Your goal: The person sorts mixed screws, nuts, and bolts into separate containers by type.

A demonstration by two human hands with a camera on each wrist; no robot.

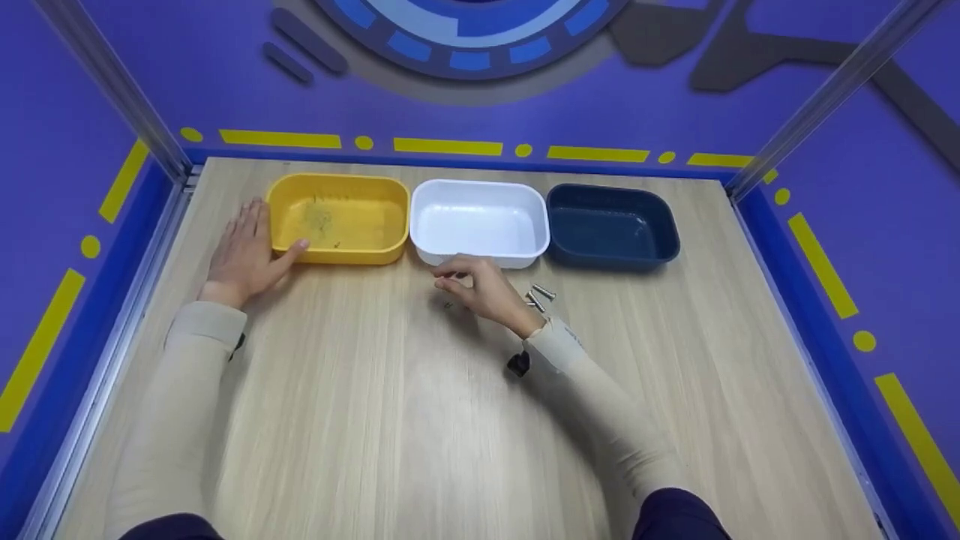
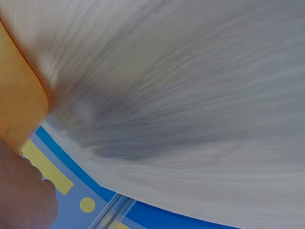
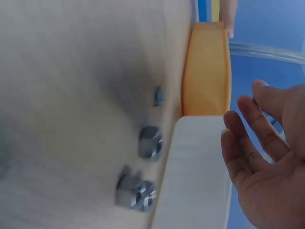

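My left hand lies along the left wall of the yellow bin, with straight fingers and the thumb over its front rim. In the right wrist view, the left hand's fingers touch that bin's far end. My right hand hovers at the front of the white bin. Its fingers are loosely bent, thumb and index fingertips apart, and nothing shows between them. A small dark screw lies on the table below this hand. Metal bolts lie to the right of the hand, near the white bin.
A dark blue bin stands at the right end of the row, beside the white one. Small dark bits lie in the yellow bin. Blue panels with metal posts enclose the wooden table.
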